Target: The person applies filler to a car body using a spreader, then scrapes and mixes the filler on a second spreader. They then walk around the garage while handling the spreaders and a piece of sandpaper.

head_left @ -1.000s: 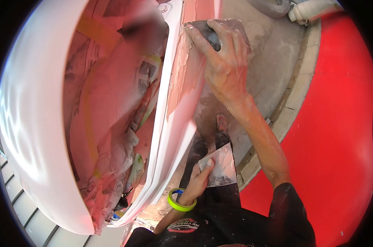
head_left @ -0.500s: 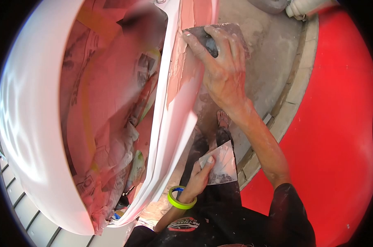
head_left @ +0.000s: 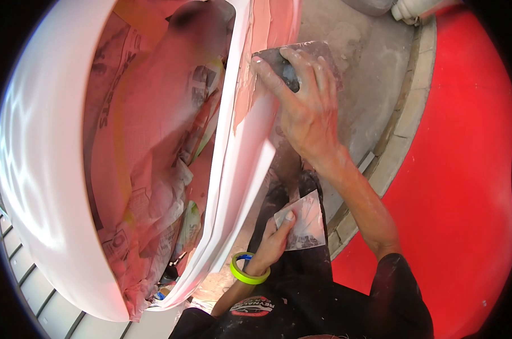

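My right hand (head_left: pixel 309 107) is closed on a dark, flat putty spreader (head_left: pixel 323 53), its left edge touching the white car body panel (head_left: pixel 233 169). Pinkish body filler (head_left: pixel 247 96) coats the panel's upper edge there, with an uneven lower border. Lower down, my left hand (head_left: pixel 274 240) grips a clear, smeared plastic sheet (head_left: pixel 305 226) in front of my dark trousers, thumb on top. A roll of yellow-green tape (head_left: pixel 250 278) hangs round my left wrist. The fingers beneath the sheet are partly hidden.
Crumpled masking newspaper (head_left: pixel 154 198) lines the opening to the left, inside the white curved panel (head_left: pixel 35 169). A big red surface (head_left: pixel 448 169) lies to the right, past a concrete kerb (head_left: pixel 402 130). White and grey containers (head_left: pixel 411 8) stand at the top.
My right hand and the spreader have shifted slightly down along the panel edge. The left hand with the plastic sheet stays almost in place. My foot, visible before, no longer shows.
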Demonstrator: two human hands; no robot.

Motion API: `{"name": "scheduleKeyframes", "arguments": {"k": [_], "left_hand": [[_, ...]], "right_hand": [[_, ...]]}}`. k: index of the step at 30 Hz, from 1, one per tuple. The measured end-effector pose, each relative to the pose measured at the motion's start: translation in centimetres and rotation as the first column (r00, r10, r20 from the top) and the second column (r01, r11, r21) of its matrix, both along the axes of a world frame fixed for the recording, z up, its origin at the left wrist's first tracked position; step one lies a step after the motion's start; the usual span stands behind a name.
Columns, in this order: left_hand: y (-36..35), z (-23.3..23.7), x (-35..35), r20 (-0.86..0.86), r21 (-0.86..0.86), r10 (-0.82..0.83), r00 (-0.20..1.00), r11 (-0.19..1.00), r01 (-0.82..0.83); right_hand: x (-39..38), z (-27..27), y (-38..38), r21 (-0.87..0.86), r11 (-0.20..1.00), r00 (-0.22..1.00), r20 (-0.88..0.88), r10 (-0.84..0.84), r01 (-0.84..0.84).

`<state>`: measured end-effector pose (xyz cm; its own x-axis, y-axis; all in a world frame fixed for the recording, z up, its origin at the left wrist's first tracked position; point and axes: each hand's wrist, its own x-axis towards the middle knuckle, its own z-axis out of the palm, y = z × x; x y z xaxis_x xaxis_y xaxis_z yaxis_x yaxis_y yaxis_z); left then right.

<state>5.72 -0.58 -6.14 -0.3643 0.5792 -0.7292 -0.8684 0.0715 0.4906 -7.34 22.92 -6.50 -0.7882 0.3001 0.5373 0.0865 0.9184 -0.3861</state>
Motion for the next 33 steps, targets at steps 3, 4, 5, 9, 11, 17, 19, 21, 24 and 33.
{"name": "scheduleKeyframes", "arguments": {"k": [3,4,5,9,11,17,19,21,24,33], "left_hand": [[-0.3,0.0,0.0,-0.018,-0.003,-0.021,1.000,1.000,0.021],[-0.3,0.1,0.0,-0.028,-0.004,-0.029,0.999,1.000,0.029],[-0.3,0.1,-0.1,-0.029,-0.002,-0.028,0.999,1.000,0.028],[-0.4,0.1,0.0,-0.010,0.006,-0.016,1.000,1.000,0.016],[-0.6,0.0,0.1,-0.002,0.013,-0.016,1.000,1.000,0.016],[-1.1,-0.3,0.1,-0.029,0.008,-0.027,0.999,1.000,0.028],[-1.3,-0.5,0.3,-0.027,0.000,-0.021,0.999,1.000,0.021],[-1.3,-0.4,0.2,-0.007,0.015,-0.014,1.000,1.000,0.014],[-1.4,-0.5,0.2,-0.004,0.031,-0.017,1.000,0.999,0.017],[-2.2,-0.3,-0.1,-0.079,-0.007,-0.032,0.996,0.999,0.031]], "right_hand": [[0.6,0.3,-0.7,0.011,1.000,1.000,0.027,0.006,-0.006],[0.8,0.4,-1.0,0.007,1.000,1.000,0.029,0.005,-0.006],[1.0,0.4,-1.2,0.003,1.000,1.000,0.031,0.005,-0.006],[1.6,0.3,-1.9,-0.020,1.000,0.999,0.037,0.018,-0.018],[1.9,0.4,-2.3,-0.023,1.000,0.999,0.033,-0.001,0.001],[3.1,0.8,-3.5,-0.005,1.000,0.995,0.091,0.029,-0.028],[3.5,0.9,-4.0,-0.004,0.999,0.994,0.107,0.035,-0.035],[3.8,1.4,-4.7,-0.016,1.000,0.992,0.124,0.021,-0.019],[4.5,1.4,-5.3,-0.032,0.999,0.989,0.146,0.027,-0.022],[6.5,2.7,-7.3,-0.081,0.994,0.965,0.245,0.097,-0.079]]}}
